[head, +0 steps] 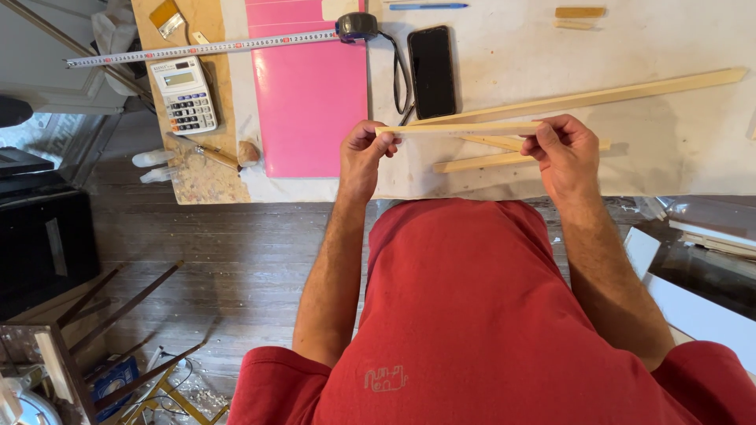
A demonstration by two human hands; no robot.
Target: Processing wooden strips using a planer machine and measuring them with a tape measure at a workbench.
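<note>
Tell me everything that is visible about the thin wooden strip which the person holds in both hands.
The wooden strip is a thin, straight slat of pale, unfinished-looking wood. It lies almost level, held above the white table edge. The left hand pinches its left end with the fingers, and the right hand grips its right end. More pale strips lie on the table behind it. No marks or damage can be seen.

At eleven o'clock, a white pocket calculator (183,95) lies on the desk (669,149), its small grey screen lit blank. Near twelve, a black rectangular smartphone (431,71) lies flat, its screen dark. At seven o'clock on the floor, a blue printed package (114,378).
</note>
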